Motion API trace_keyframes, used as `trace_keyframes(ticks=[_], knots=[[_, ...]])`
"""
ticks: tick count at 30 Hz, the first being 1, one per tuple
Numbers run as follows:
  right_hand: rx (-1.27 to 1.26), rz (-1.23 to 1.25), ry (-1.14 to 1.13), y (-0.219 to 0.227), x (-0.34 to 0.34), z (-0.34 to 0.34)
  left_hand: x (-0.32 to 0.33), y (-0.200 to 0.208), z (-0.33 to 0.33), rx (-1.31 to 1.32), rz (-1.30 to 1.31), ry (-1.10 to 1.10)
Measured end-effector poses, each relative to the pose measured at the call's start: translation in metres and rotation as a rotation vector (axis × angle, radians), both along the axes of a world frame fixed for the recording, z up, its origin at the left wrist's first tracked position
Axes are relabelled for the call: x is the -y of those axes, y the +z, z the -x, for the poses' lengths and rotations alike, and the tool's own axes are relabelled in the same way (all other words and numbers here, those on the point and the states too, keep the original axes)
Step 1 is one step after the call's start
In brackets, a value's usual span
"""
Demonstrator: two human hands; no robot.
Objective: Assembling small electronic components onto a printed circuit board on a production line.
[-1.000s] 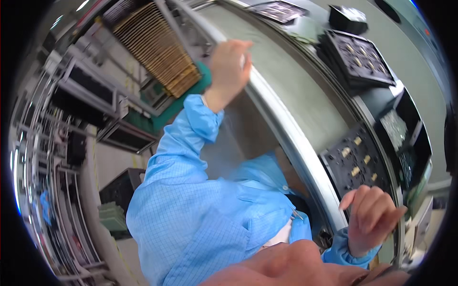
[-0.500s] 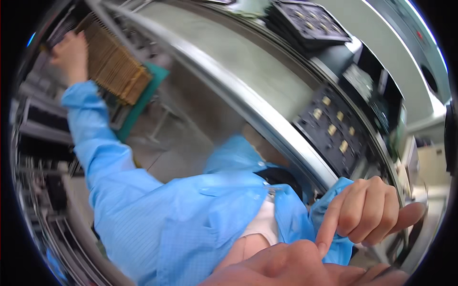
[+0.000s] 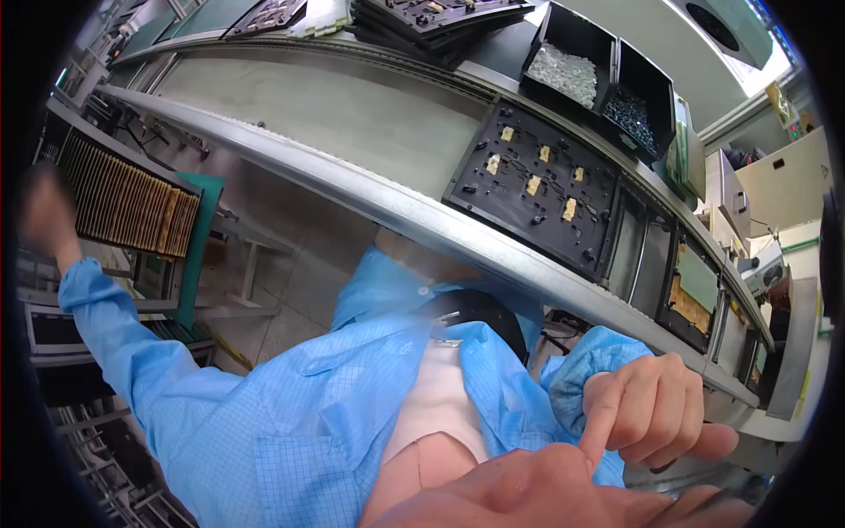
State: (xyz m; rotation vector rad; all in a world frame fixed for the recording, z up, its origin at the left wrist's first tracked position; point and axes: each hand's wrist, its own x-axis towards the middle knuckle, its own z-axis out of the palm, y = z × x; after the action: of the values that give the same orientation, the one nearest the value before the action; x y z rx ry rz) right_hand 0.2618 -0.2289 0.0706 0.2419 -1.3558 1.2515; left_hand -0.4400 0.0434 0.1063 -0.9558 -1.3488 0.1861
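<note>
The left hand (image 3: pixel 46 213), stretched far left, is beside the slotted rack of thin brown boards (image 3: pixel 132 195); blur hides whether its grip is wide or narrow. The slots likely keep the boards apart. The right hand (image 3: pixel 653 409) is folded near the chin, nothing visible in it. A black tray (image 3: pixel 510 217) lies flat on the counter (image 3: pixel 352 123), apparently guided by its rails; beyond, black bins (image 3: pixel 563 99) presumably keep small parts sorted.

Tiled floor (image 3: pixel 306 286) — pale cabinet (image 3: pixel 790 187) far right.
</note>
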Motion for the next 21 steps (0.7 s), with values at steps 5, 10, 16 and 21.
trace_keyframes(ticks=[5,10,16,21], knots=[[0.052,0.036,-0.054,-0.005,0.005,-0.009,0.052,0.015,-0.093,-0.309,-0.107,-0.309],[0.325,0.109,-1.011,-0.051,-0.016,-0.032,0.101,0.024,-0.209,-0.215,-0.030,-0.755],[1.208,0.146,-1.496,-0.140,-0.118,-0.142,0.084,0.007,-0.352,0.204,0.190,-1.358],[1.488,0.070,-1.426,-0.162,-0.136,-0.147,0.068,-0.024,-0.412,0.376,0.252,-1.542]])
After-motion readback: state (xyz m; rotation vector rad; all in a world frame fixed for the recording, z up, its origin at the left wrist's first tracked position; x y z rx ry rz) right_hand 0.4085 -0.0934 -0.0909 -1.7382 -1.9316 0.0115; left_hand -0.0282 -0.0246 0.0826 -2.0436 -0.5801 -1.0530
